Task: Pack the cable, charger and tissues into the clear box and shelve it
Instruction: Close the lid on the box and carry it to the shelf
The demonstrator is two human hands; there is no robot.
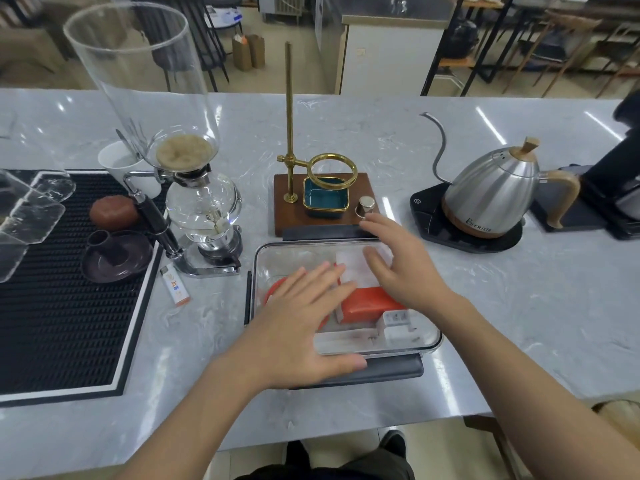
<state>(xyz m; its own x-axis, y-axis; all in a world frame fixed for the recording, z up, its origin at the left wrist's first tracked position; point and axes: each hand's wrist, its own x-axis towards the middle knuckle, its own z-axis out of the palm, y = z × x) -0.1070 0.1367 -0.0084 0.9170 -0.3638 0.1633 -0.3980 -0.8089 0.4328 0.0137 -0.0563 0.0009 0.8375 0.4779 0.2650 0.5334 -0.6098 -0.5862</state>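
Observation:
A clear box (pixel 431 336) with dark side latches lies on the grey marble counter in front of me. Inside it I see an orange and white tissue pack (pixel 367 303), a white charger (pixel 396 323) at the near right corner, and part of an orange coiled cable (pixel 273 289) at the left. My left hand (pixel 304 323) hovers flat over the box's left half, fingers spread, hiding most of the cable. My right hand (pixel 398 268) is spread over the box's far right part. I cannot tell whether a clear lid is on the box.
A glass siphon brewer (pixel 201 209) stands left of the box, a lighter (pixel 176 287) beside it. Behind the box is a wooden drip stand with brass ring (pixel 325 199). A steel gooseneck kettle (pixel 491 199) sits at the right. A black mat (pixel 69 289) covers the left.

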